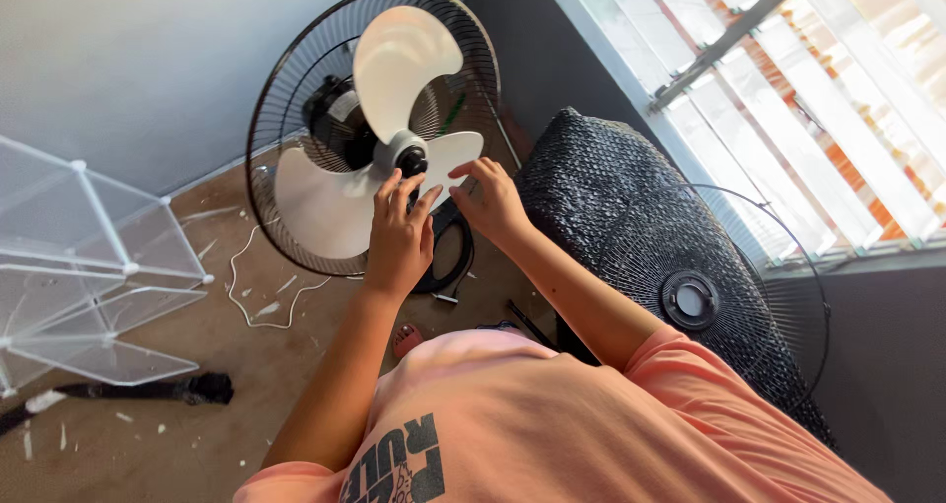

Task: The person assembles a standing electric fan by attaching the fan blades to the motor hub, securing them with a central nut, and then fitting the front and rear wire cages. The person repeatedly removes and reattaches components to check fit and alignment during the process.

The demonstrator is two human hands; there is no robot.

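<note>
A standing fan with white blades (399, 65) sits in its black rear wire guard (281, 99), the front guard off. My left hand (399, 237) reaches up to the black hub cap (412, 160) at the blades' centre, fingers around it. My right hand (491, 202) rests just right of the hub, fingertips on the lower right blade (458, 153). The detached black front guard (705, 296) leans on a dark woven seat at the right.
A dark woven chair or ottoman (591, 188) stands by the window with slatted blinds (788, 99). A clear panel shelf unit (89, 267) is at the left. A white cable (258, 296) and scraps lie on the brown floor, along with a dark stick-like object (148, 392).
</note>
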